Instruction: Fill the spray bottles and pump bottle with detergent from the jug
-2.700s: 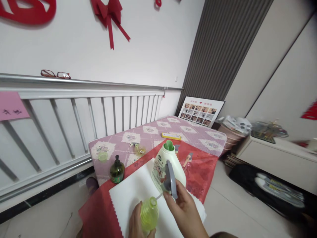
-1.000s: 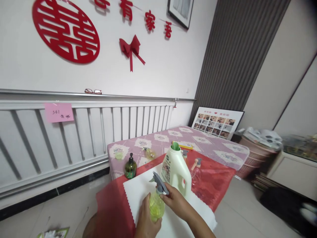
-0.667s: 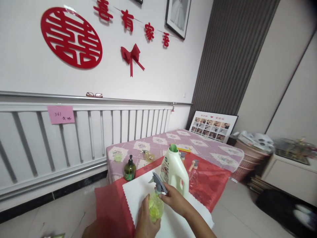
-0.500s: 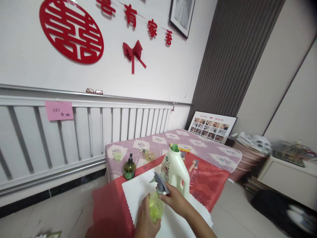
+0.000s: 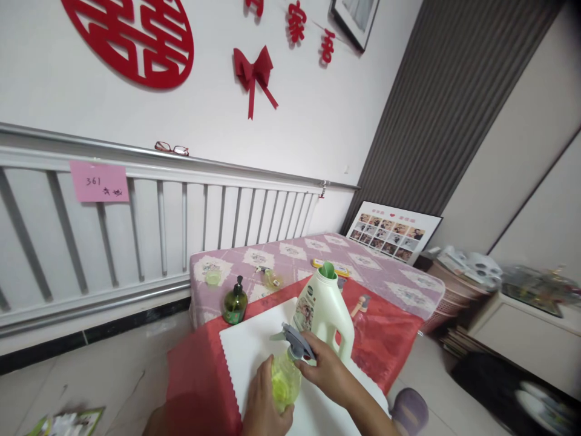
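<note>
A clear spray bottle (image 5: 285, 381) with yellow-green liquid is held upright over a white mat (image 5: 245, 345). My left hand (image 5: 265, 399) wraps round its body from the left. At its neck, my right hand (image 5: 320, 366) grips the grey trigger spray head (image 5: 297, 340), which sits on the bottle's top; whether it is fully screwed on I cannot tell. Just behind stands a large pale jug (image 5: 324, 309) with a handle and a green opening on top. A dark green pump bottle (image 5: 235, 303) stands to the left of the mat.
Behind lie another spray bottle (image 5: 272, 278), a small pale green cup (image 5: 213, 277) and a yellow packet (image 5: 329, 266) on the patterned tablecloth (image 5: 299, 249). A bottle with a pink and grey spray head (image 5: 362, 304) rests on the red cloth (image 5: 385, 339). A radiator (image 5: 172, 224) runs along the wall.
The view has tilted down and rotated slightly, so a purple slipper shows at lower right. Both hands keep hold of the spray bottle and its head, with little visible movement.
</note>
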{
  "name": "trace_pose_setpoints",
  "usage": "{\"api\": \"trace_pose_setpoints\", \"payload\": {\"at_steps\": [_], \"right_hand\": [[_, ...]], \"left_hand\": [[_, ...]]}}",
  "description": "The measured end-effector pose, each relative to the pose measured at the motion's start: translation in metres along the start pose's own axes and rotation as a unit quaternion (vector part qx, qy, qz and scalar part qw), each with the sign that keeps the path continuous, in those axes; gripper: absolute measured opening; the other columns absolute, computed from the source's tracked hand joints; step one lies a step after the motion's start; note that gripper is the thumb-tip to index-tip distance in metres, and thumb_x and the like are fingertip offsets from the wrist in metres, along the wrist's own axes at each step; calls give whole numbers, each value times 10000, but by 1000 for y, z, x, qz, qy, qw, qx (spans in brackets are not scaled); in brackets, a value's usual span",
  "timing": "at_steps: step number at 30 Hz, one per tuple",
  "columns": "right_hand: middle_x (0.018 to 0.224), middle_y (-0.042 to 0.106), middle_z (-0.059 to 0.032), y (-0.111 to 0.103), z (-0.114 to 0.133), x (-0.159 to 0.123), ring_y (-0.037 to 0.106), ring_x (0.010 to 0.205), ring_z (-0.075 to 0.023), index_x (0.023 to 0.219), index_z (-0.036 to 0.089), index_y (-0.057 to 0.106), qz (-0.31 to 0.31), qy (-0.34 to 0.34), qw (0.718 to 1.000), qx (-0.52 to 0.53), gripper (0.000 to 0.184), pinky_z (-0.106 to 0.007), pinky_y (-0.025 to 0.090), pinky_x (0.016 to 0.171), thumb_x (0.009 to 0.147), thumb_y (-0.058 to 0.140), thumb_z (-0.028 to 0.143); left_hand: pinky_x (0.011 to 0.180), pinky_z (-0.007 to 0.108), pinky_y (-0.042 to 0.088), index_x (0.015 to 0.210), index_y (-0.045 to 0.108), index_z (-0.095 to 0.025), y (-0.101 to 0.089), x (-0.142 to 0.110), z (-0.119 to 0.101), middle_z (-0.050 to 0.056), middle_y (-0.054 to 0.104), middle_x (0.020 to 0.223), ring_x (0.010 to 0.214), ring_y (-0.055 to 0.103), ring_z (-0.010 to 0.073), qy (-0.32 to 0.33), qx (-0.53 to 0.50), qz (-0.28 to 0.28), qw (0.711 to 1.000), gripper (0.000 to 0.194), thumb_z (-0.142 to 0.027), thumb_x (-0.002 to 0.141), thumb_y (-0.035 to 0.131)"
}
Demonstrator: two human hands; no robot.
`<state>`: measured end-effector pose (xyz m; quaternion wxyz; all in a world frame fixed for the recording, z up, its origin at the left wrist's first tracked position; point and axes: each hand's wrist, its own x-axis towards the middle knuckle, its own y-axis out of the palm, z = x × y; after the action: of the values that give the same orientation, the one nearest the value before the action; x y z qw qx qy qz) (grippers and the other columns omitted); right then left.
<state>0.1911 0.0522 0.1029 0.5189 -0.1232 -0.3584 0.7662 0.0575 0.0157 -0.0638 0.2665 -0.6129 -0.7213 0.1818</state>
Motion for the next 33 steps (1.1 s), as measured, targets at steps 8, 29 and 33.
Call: {"api": "trace_pose_setpoints", "payload": {"at_steps": [8, 29, 33], "right_hand": [[860, 631, 5, -18, -2, 8, 596, 834, -178, 869, 223, 661, 73, -23, 997, 4, 184, -290, 477, 775, 729, 592, 127], [830, 612, 12, -23, 3, 12, 595, 775, -186, 788, 232, 646, 92, -10, 996, 8, 76, -307, 462, 755, 726, 640, 188], [789, 566, 30, -23, 2, 13, 557, 735, -166, 753, 236, 616, 93, -9, 996, 0, 82, -298, 442, 746, 711, 648, 174]], "left_hand": [[1184, 371, 351, 1475, 303, -65, 0, -1, 1, 185, 450, 1535, 1424, 417, 297, -8, 14, 5, 1000, 930, -201, 598, 580], [1195, 364, 345, 1475, 321, -94, -7, -2, 1, 153, 451, 1540, 1434, 407, 290, -10, 3, 10, 1000, 888, -224, 638, 584], [1196, 357, 341, 1479, 307, -101, -8, -3, 0, 148, 453, 1537, 1433, 408, 280, -8, 0, 13, 1000, 893, -228, 640, 583]]}}
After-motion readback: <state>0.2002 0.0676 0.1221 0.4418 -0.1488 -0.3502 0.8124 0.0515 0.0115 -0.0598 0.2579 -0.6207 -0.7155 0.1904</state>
